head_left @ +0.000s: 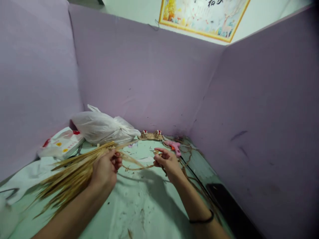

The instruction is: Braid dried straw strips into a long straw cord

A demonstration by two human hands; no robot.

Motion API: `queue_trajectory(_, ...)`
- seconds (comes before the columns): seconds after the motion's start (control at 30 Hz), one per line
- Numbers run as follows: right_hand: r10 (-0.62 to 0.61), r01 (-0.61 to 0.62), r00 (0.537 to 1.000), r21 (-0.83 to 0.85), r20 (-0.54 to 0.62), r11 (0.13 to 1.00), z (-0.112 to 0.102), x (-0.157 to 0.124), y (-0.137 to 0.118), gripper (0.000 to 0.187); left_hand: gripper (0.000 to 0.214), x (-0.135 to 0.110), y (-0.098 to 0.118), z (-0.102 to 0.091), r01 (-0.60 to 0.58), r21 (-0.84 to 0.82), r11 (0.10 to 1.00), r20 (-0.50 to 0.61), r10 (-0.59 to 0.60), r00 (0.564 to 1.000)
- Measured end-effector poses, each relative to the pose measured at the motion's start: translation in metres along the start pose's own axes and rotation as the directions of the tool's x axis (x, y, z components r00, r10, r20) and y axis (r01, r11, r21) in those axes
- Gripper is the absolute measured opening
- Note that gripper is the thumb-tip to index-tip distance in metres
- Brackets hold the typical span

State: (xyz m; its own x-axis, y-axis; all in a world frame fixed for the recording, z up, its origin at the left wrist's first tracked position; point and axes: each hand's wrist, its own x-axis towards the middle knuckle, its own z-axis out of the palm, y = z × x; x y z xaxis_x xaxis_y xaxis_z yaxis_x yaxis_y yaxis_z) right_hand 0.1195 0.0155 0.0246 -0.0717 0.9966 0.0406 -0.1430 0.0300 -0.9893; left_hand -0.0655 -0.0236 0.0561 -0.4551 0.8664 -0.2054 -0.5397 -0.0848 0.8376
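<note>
My left hand [106, 167] is closed around the gathered end of a bundle of dried wheat ears [67, 172], whose bristly tips fan out to the lower left. A length of brown twine [138, 168] sags between my two hands, above the green tabletop [139, 205]. Thumb and fingers of my right hand [168, 163] pinch the twine's other end; a small tan bit shows at the fingertips, too small to name. Pale stalks [131, 159] stick out rightward from my left fist. How the twine meets the bundle is hidden by my left fingers.
Behind my right hand lies a pink glue gun [175, 147] with a black cord. A braided straw piece [151, 136] with red-and-white ornaments sits against the purple partition [147, 76]. Left are a white plastic bag [99, 127] and a printed packet [64, 144]. A black flat object [231, 209] lies right.
</note>
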Motion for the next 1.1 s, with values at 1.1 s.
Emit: queue_trajectory(1.1,0.216,-0.229,0.843,-0.035,0.492,0.973,-0.006,-0.041,-0.008,0.026,0.016,0.047,-0.049,-0.007,-0.520,0.666,0.535,0.234,0.511,0.827)
